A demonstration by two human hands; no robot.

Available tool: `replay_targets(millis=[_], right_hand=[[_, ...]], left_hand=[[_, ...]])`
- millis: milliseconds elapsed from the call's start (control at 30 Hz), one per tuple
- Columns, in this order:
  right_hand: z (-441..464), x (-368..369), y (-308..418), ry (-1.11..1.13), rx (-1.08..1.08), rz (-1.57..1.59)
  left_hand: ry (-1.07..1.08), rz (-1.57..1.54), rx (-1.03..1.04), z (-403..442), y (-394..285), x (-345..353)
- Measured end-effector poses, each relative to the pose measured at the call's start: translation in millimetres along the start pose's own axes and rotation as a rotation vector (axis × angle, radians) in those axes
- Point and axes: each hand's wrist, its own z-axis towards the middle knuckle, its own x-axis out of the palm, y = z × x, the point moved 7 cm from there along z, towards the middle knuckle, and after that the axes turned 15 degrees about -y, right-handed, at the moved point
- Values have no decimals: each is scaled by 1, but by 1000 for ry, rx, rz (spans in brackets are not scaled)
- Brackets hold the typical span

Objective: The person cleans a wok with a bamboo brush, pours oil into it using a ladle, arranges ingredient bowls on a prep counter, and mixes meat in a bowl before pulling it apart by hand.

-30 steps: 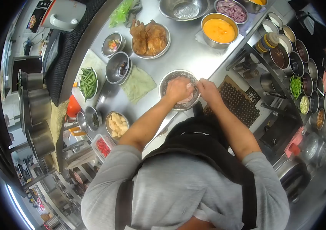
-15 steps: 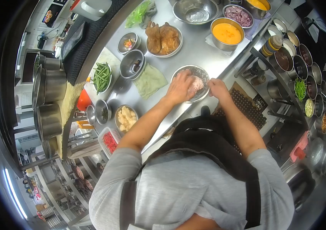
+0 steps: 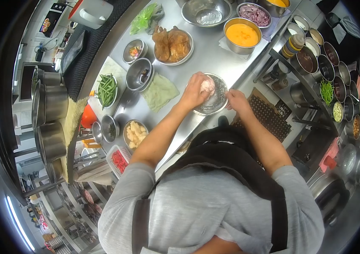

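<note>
A steel bowl (image 3: 220, 103) with pale residue smeared inside stands near the front edge of the steel counter. My left hand (image 3: 194, 92) is at its left side, fingers closed around a lump of pale pink minced meat (image 3: 208, 86). At the right rim, my right hand (image 3: 238, 102) pinches the edge of the bowl. Left of the bowl lies a folded green cloth (image 3: 159, 91), beside a small steel bowl (image 3: 134, 80) with dark pieces in it.
Behind are a bowl of browned fried poultry (image 3: 172, 44), a pot of orange liquid (image 3: 242, 36) and sliced red onions (image 3: 254, 15). Green beans (image 3: 106, 90), pale yellow chunks (image 3: 136, 134) and a basket of red strips (image 3: 119, 159) stand left. Several containers fill the right rack.
My left hand has lifted the meat from the middle of the bowl toward its upper left rim. My right hand stays at the rim. The view has shifted slightly.
</note>
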Motion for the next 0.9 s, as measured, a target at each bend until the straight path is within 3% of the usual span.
replay_targets(millis=[67,133,200,267,333,433,567,900], right_hand=[[3,-1,1,-21,-9,21],[3,-3,11,-31,-32,-41],[0,-3,18,-40,-45,-101],[-3,-1,23,-29,-52,-130],[0,5,22,-14,-72,-151],[1,8,28,-24,-106,-189],[13,9,26,-95,-238,-277],[6,6,11,-107,-199,-227]], left_hand=[[-36,13,77,-8,-14,-13],[80,69,107,-25,-6,-17],[346,136,118,-41,-9,-12],[303,129,88,-34,-16,-17],[230,189,-178,-19,-7,-20],[85,340,-256,-15,3,1],[54,504,-221,-25,6,34],[85,494,-181,-24,7,41]])
